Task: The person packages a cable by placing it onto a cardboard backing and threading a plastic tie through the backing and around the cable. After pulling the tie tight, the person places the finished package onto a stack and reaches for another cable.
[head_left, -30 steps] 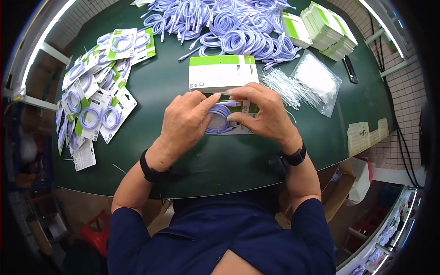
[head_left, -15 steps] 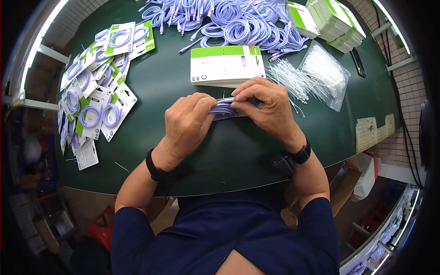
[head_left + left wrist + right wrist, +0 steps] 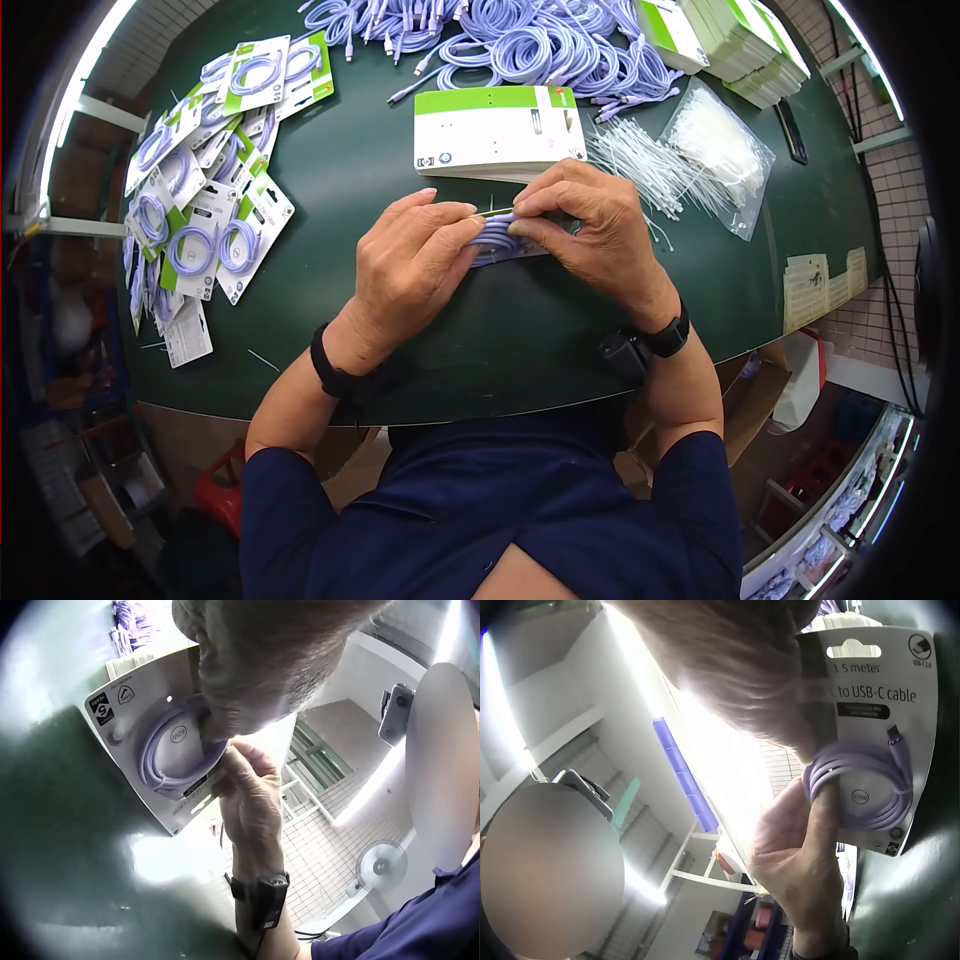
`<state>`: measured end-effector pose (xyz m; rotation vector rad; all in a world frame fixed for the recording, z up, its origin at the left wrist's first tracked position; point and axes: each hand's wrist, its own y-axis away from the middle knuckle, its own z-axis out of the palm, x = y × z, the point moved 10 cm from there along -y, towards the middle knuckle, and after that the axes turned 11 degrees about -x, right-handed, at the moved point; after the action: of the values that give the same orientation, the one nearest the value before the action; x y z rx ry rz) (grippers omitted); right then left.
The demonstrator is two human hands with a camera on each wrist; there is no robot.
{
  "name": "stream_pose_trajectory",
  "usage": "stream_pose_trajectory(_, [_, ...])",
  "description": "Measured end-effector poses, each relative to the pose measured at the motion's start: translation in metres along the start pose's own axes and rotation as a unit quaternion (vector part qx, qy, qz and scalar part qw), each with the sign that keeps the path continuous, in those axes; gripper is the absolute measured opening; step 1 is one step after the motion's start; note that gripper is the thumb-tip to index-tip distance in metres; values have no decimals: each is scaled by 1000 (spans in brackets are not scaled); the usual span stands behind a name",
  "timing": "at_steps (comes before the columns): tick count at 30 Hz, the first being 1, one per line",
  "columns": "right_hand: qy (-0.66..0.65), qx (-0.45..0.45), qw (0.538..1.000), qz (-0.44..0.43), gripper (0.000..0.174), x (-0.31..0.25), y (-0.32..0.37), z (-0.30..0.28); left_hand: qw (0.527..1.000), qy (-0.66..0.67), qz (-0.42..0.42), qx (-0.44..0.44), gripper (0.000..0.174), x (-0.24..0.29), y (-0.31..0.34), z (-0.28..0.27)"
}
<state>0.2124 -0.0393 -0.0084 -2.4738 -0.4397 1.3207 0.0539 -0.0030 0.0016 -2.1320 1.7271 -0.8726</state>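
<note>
A coiled lilac USB-C cable [image 3: 859,823] lies against the printed face of a white and grey card [image 3: 881,667]. In the head view the card is tipped nearly edge-on, and both hands hide much of it. My left hand [image 3: 415,255] pinches one side, its thumb over the coil in the right wrist view and its fingers behind the card. My right hand [image 3: 590,225] pinches the other side of card and cable between thumb and fingers. Behind the card's upper edge, a thin tie end [image 3: 491,202] sticks up.
A stack of blank-slotted cards [image 3: 490,135] stands just beyond the hands. Loose white cable ties [image 3: 650,165] and a bag of them [image 3: 715,150] lie right. Coiled cables [image 3: 530,50] heap at the back, more cards [image 3: 725,40] back right, carded cables [image 3: 190,245] left.
The card has tipped up from showing its face to nearly edge-on in the head view. My right hand has shifted its pinch onto the coil. My left fingers are now more spread.
</note>
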Motion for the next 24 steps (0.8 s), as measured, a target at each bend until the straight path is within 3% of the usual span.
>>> stream_pose_trajectory(10, [23, -23, 999, -12, 17, -6, -1, 2, 1000, 10, 9, 19, 26, 0, 3, 2])
stream_pose_trajectory(18, [-7, -96, 995, 25, 17, -11, -3, 0, 999, 19, 41, 24, 23, 12, 8, 0])
stream_pose_trajectory(22, [41, -58, 993, 97, 11, -10, -1, -33, 997, 31, 57, 38, 26, 20, 6, -3])
stream_pose_trajectory(24, [111, -39, 976, 182, 10, 6, 5, -54, 995, 44, 71, 54, 28, 25, 2, -2])
